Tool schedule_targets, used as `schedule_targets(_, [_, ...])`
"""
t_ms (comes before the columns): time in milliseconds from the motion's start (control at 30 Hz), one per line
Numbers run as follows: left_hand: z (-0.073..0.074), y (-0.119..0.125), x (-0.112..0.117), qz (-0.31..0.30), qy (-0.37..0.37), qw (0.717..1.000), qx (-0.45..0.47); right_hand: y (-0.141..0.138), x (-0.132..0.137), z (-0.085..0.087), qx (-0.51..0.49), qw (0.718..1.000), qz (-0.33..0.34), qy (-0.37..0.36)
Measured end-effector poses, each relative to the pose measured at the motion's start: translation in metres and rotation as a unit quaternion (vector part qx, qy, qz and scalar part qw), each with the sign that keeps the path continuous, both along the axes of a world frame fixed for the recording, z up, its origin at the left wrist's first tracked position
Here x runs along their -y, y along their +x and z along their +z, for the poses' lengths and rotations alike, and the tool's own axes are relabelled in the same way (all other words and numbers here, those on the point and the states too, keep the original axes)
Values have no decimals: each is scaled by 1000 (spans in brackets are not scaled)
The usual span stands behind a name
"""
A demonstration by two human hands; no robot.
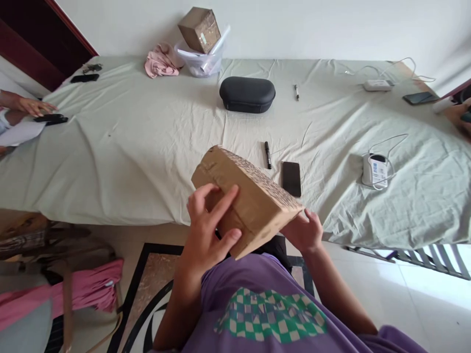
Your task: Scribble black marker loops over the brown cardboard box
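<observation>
I hold a brown cardboard box [253,196] tilted in front of my chest, just off the near edge of the table [147,147]. My left hand [208,230] grips its near face, fingers spread over the cardboard and thumb at the lower edge. My right hand [303,230] supports the box's lower right corner from beneath. Small dark markings cover the box's top face. A black marker [268,155] and a black phone [291,178] lie on the cloth just beyond the box.
On the cloth-covered table: a black oval case [247,94], a pen [296,92], a plastic tub with another box [200,29], pink cloth [162,61], chargers with cables [374,170], phones. Another person's hand [31,105] rests at far left; another hand [458,115] at far right.
</observation>
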State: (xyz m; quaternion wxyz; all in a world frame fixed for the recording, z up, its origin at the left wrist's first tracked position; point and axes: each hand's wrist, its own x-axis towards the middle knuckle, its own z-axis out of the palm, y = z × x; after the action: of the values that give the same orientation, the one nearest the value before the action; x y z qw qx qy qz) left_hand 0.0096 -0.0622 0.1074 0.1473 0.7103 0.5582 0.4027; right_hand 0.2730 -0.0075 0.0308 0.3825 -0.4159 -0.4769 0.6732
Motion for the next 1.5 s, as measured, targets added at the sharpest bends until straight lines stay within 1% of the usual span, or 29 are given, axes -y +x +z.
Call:
schedule_targets(33, [5,5,1,-22,9,999,-30,-1,1,-2,-24,999,0,-38])
schedule_targets(67, [8,9,1,-30,24,998,-48,-3,2,-4,-49,996,-6,-75])
schedule_targets(133, [10,17,1,-39,39,996,-67,-6,2,-8,-82,989,-29,-119])
schedule_targets(233, [6,21,0,-49,29,997,-59,-8,0,-12,-96,985,-61,-126])
schedule_targets(333, [1,17,1,-59,0,997,-45,-7,-6,-12,-102,985,-61,-125])
schedule_targets(433, [-3,14,2,-57,3,998,-37,-7,-11,-8,-97,980,-40,-169])
schedule_targets(533, [-4,14,3,-26,25,998,-49,-6,-16,-4,-86,969,-12,-231])
schedule_targets(600, [-3,16,1,-1,33,997,-70,-5,-19,-3,-91,957,34,-273])
schedule_targets(700, [1,16,-4,29,41,993,-106,-3,-22,-4,-95,927,122,-343])
schedule_targets(767, [4,13,-8,39,41,991,-125,-4,-22,-7,-92,907,157,-379])
schedule_targets(867, [6,7,-13,48,30,988,-144,-8,-18,-13,-91,896,173,-400])
schedule_targets(1000, [5,3,-16,70,21,987,-143,-10,-15,-19,-87,893,195,-395])
schedule_targets(1067, [4,2,-16,74,25,989,-124,-9,-15,-20,-87,901,189,-381])
schedule_targets(1133, [3,1,-14,60,24,994,-92,-7,-14,-21,-99,921,150,-346])
schedule_targets(1233, [-1,-1,-9,-5,-6,1000,-1,-5,-12,-21,-136,952,97,-255])
schedule_targets(1300, [-8,-4,-6,-42,-44,995,79,-5,-10,-22,-146,971,83,-169])
schedule_targets(1333, [-13,-5,-6,-51,-68,989,117,-6,-9,-22,-136,982,69,-116])
schedule_targets(1400, [-26,-8,-8,-51,-120,975,178,-6,-8,-23,-83,996,26,1])
schedule_targets(1433, [-33,-9,-11,-49,-144,967,203,-6,-8,-24,-47,997,11,56])
schedule_targets(1500, [-48,-10,-18,-48,-183,952,239,-6,-8,-29,15,990,10,137])
